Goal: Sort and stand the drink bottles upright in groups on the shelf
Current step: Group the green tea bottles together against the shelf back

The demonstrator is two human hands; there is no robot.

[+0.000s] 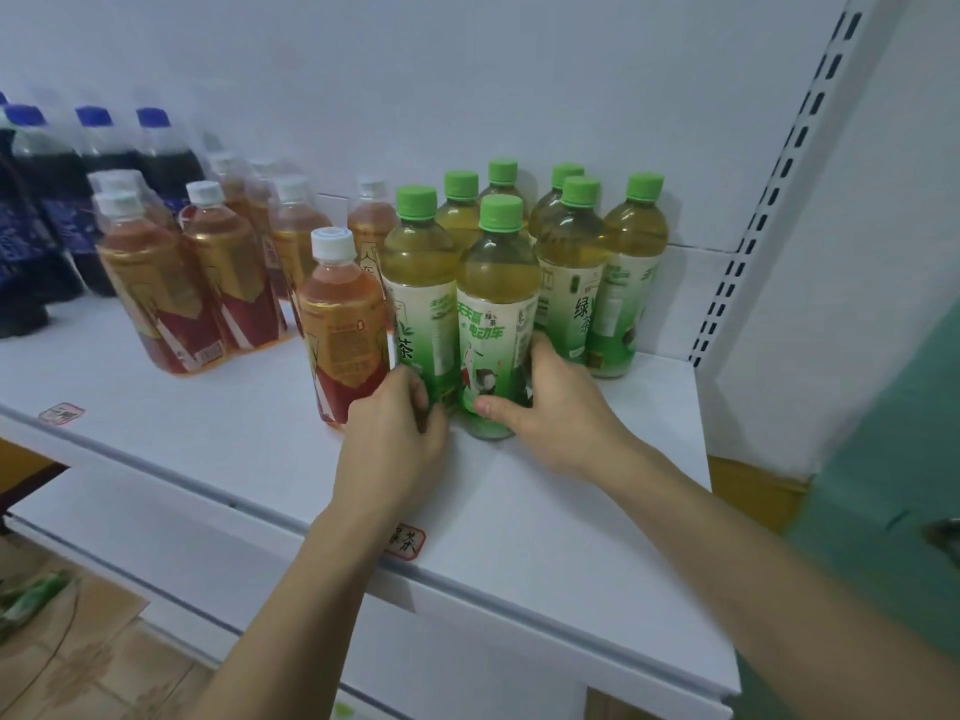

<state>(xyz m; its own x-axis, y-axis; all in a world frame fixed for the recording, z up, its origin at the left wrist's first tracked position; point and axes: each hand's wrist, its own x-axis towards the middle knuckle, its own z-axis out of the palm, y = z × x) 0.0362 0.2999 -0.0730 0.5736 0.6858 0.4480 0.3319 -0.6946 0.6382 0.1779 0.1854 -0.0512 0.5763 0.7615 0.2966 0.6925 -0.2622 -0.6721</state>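
Green-capped tea bottles [566,252]: upright, grouped at shelf [571,537] right
Front bottle [496,314]: gripped low by right hand [550,413]
Left hand [395,439]: fingers curled on neighbouring bottle [418,288]

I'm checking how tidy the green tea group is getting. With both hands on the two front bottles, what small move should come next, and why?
Probably slide the front green tea bottle straight back. The right hand grips its base, and it stands forward of the other green-capped bottles. The left hand holds the neighbouring green tea bottle, beside the front red tea bottle. All three stand upright.
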